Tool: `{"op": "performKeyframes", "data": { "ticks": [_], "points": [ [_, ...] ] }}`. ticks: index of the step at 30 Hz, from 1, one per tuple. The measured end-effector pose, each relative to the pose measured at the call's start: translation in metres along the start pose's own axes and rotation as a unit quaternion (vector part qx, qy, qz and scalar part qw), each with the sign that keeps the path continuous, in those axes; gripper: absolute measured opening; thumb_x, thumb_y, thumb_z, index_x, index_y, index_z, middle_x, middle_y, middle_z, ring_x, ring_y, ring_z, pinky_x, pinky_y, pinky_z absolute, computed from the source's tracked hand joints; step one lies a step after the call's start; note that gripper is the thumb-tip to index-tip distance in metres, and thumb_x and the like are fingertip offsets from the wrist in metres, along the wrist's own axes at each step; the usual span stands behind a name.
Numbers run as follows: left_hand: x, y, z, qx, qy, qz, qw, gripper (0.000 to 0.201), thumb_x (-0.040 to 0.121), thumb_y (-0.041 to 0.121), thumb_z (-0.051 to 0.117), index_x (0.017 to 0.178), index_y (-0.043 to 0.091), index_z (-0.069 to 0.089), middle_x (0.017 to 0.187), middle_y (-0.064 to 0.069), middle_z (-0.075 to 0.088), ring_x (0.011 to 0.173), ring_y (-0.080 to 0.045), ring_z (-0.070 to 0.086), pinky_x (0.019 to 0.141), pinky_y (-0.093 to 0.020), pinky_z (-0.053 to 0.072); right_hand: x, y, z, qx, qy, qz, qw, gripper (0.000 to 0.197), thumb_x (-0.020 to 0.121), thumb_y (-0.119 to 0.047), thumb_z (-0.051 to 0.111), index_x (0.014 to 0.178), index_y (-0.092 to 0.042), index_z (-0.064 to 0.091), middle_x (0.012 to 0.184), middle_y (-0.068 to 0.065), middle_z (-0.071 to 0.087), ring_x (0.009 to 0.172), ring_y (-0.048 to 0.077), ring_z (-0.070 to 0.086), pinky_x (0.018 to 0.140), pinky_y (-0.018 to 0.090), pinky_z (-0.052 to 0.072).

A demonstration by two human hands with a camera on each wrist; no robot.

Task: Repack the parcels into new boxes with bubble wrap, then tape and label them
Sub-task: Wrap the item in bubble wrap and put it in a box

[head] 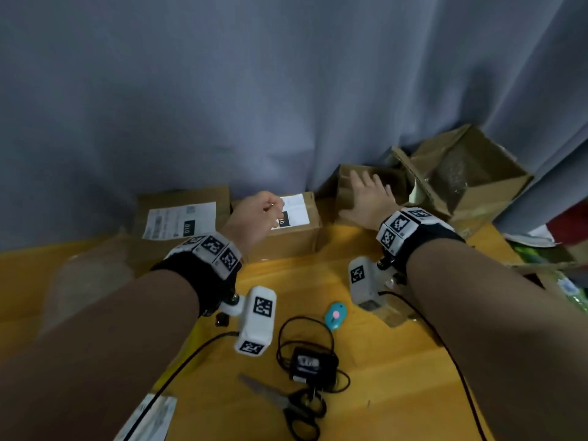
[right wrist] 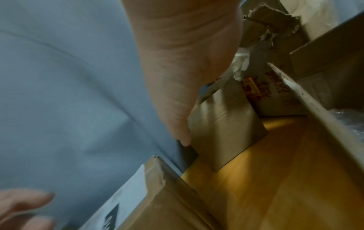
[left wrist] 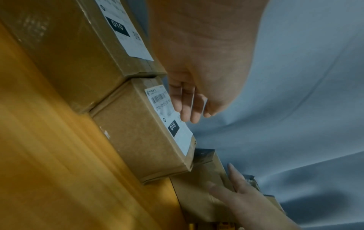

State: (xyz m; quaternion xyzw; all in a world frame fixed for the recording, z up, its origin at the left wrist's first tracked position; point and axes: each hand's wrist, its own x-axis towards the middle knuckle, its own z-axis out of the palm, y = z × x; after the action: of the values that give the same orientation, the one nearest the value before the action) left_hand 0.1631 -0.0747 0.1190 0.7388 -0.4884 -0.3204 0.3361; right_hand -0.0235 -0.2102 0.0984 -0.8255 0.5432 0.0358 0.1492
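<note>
**Hands over the row of boxes**

Along the far grey curtain (head: 254,90), sealed brown cardboard parcels (head: 280,230) sit on your yellow wooden table (head: 381,361). Your right hand (head: 369,198) lies flat, fingers straight, on the plain brown box (head: 345,189) at right. Your left hand (head: 257,214) hovers loosely curled over the middle parcel, holding nothing.
</note>
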Motion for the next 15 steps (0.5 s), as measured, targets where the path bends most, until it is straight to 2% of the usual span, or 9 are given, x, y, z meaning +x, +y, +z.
{"op": "performKeyframes", "data": {
  "ticks": [1,3,5,6,8,10,12,15],
  "points": [
    [0.003,-0.001,0.001,0.006,0.000,-0.001,1.000,0.019,0.098,0.022,0.046,0.109,0.012,0.058,0.106,-0.002,0.064,0.081,-0.010,0.063,0.076,-0.024,0.050,0.004,0.003,0.005,-0.020,-0.021,0.013,0.999,0.094,0.085,-0.039,0.064,0.153,-0.017,0.002,0.160,0.010,0.010,0.147,0.031,0.007,0.118,0.051,0.009],
    [0.003,-0.005,0.002,0.010,-0.002,-0.008,1.000,0.019,0.097,0.022,0.046,0.109,0.012,0.058,0.107,-0.001,0.063,0.083,-0.011,0.063,0.074,-0.021,0.048,0.008,0.004,0.015,-0.040,-0.019,0.038,0.998,0.089,0.087,-0.037,0.063,0.152,-0.019,0.006,0.156,0.012,0.020,0.144,0.034,0.015,0.116,0.052,0.010],
    [-0.001,-0.010,0.004,0.007,-0.004,-0.019,1.000,0.019,0.098,0.022,0.046,0.108,0.013,0.059,0.105,0.000,0.063,0.086,-0.012,0.063,0.070,-0.016,0.047,0.009,0.002,0.020,-0.081,0.011,0.052,0.995,0.067,0.088,-0.024,0.059,0.146,-0.017,0.027,0.144,0.014,0.038,0.134,0.034,0.032,0.112,0.050,0.021],
    [-0.005,-0.011,0.005,0.008,-0.008,-0.026,1.000,0.020,0.099,0.024,0.044,0.108,0.013,0.059,0.103,0.000,0.065,0.086,-0.012,0.062,0.070,-0.016,0.046,0.008,0.001,0.019,-0.106,0.022,0.053,0.993,0.052,0.089,-0.018,0.056,0.138,-0.015,0.040,0.136,0.014,0.046,0.127,0.033,0.039,0.109,0.048,0.027],
    [-0.011,-0.012,0.007,0.019,-0.021,-0.031,0.999,0.025,0.100,0.026,0.040,0.110,0.013,0.058,0.099,0.000,0.066,0.084,-0.012,0.063,0.075,-0.022,0.048,0.004,0.000,0.017,-0.125,0.033,0.050,0.990,0.033,0.090,-0.011,0.051,0.123,-0.011,0.055,0.125,0.014,0.053,0.117,0.032,0.048,0.100,0.044,0.037],
    [-0.016,-0.012,0.007,0.022,-0.029,-0.031,0.999,0.027,0.101,0.028,0.038,0.111,0.012,0.058,0.097,0.000,0.066,0.083,-0.012,0.063,0.081,-0.028,0.049,-0.002,-0.002,0.015,-0.085,0.063,0.042,0.993,0.029,0.092,-0.007,0.048,0.121,-0.006,0.053,0.122,0.016,0.056,0.112,0.034,0.054,0.093,0.043,0.044],
    [-0.020,-0.009,0.007,0.012,-0.022,-0.032,0.999,0.027,0.100,0.029,0.039,0.111,0.012,0.058,0.097,0.001,0.067,0.083,-0.012,0.064,0.083,-0.030,0.050,-0.011,-0.004,0.009,-0.041,0.124,0.032,0.991,0.030,0.093,-0.008,0.047,0.123,-0.005,0.046,0.117,0.017,0.060,0.106,0.035,0.059,0.086,0.043,0.046],
    [-0.029,0.000,0.004,-0.026,0.010,-0.028,0.999,0.025,0.100,0.028,0.041,0.108,0.012,0.059,0.096,0.002,0.067,0.081,-0.011,0.064,0.084,-0.030,0.050,-0.029,-0.014,-0.005,-0.025,0.237,-0.022,0.971,0.025,0.090,-0.005,0.051,0.115,-0.001,0.048,0.098,0.019,0.065,0.091,0.038,0.063,0.076,0.042,0.046]
  ]
}}
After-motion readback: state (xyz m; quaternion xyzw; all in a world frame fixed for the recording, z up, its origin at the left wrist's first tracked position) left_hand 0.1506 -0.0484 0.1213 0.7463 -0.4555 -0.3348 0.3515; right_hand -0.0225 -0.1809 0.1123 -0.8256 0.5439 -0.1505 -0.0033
